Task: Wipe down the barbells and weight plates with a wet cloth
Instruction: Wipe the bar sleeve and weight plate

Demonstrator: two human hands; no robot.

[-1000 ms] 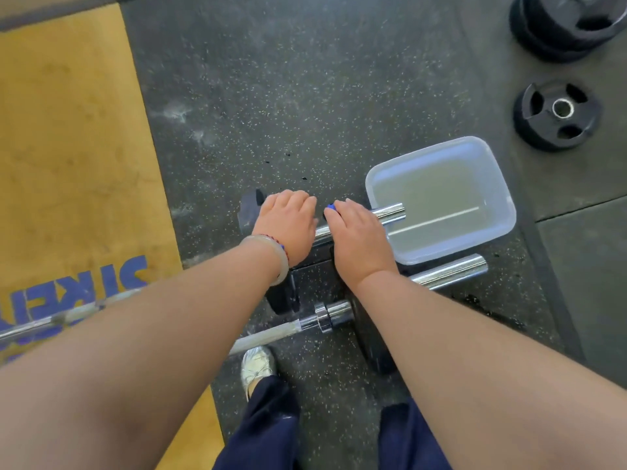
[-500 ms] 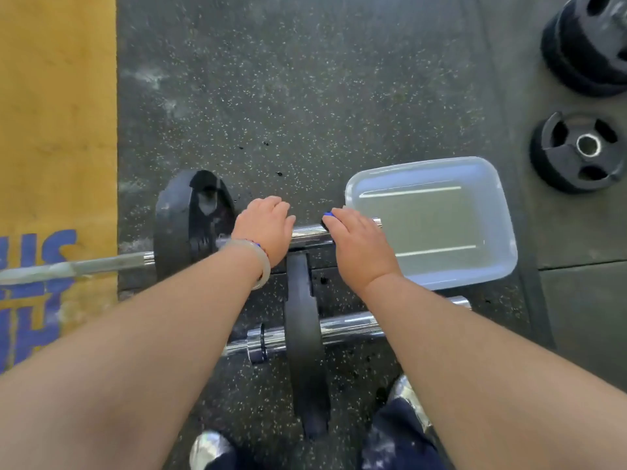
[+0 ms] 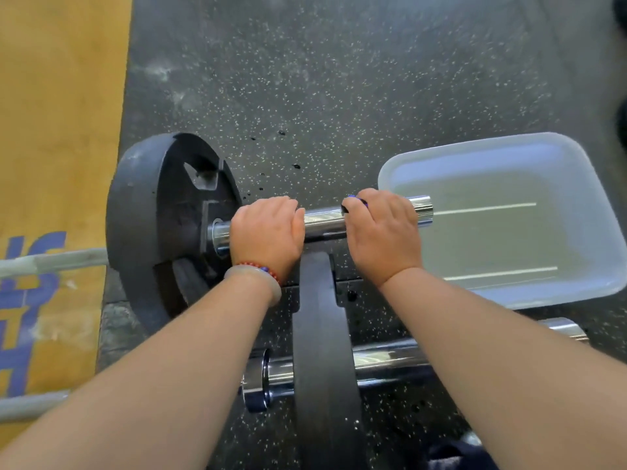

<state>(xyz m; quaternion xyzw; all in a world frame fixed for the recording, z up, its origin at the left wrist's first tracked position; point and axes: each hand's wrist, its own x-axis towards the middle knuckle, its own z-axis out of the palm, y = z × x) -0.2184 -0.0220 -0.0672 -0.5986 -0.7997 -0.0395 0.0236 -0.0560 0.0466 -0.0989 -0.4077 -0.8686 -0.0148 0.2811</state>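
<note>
A barbell's chrome sleeve point(image 3: 324, 221) runs left to right in the middle of the view. Both hands curl over it from above. My left hand point(image 3: 268, 232) grips it just right of a black weight plate point(image 3: 163, 228) mounted on the bar. My right hand point(image 3: 381, 234) grips near the sleeve's end, with a bit of blue showing at the fingertips. A second barbell's sleeve point(image 3: 380, 362) lies nearer me, carrying another black plate point(image 3: 322, 354) seen edge-on. No cloth is plainly visible.
A translucent white tub point(image 3: 529, 286) holding water sits on the speckled black rubber floor point(image 3: 339, 79), under the sleeve's end. A yellow platform with blue lettering point(image 3: 57, 130) lies to the left. Dark trousers show at the bottom edge.
The view has shifted; the far barbell with its plate now shows further left and higher off the floor. Both hands keep their grip on the sleeve. The loose plates at upper right have left the view.
</note>
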